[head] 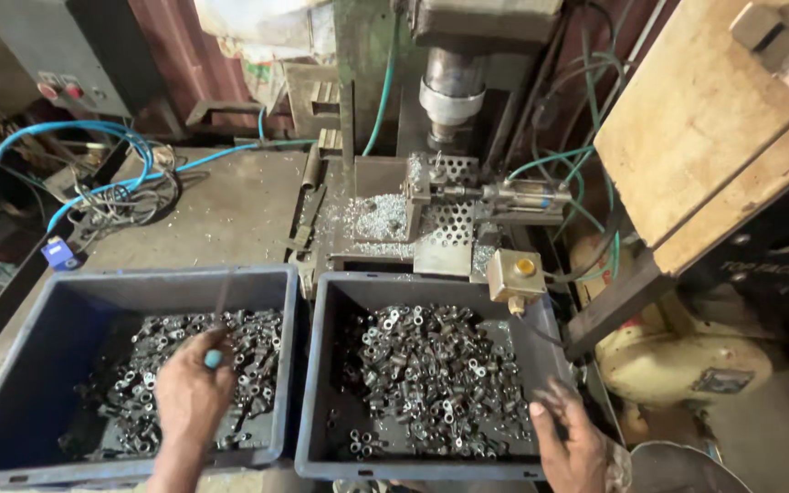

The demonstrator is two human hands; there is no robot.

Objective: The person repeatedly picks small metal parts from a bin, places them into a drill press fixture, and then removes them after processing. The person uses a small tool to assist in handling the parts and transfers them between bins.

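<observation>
My right hand point(570, 445) rests open on the right crate's rim point(559, 365) | left hand point(192, 388) pinches a thin rod with a blue tip point(215, 358) over small metal sleeves point(184, 365) | risk: oily sleeves slipping off.

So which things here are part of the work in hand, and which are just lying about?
In hand:
left hand with thin rod
left bin of small metal parts
right hand on right bin

Lying about:
blue hoses
wooden board
cream motor
</observation>
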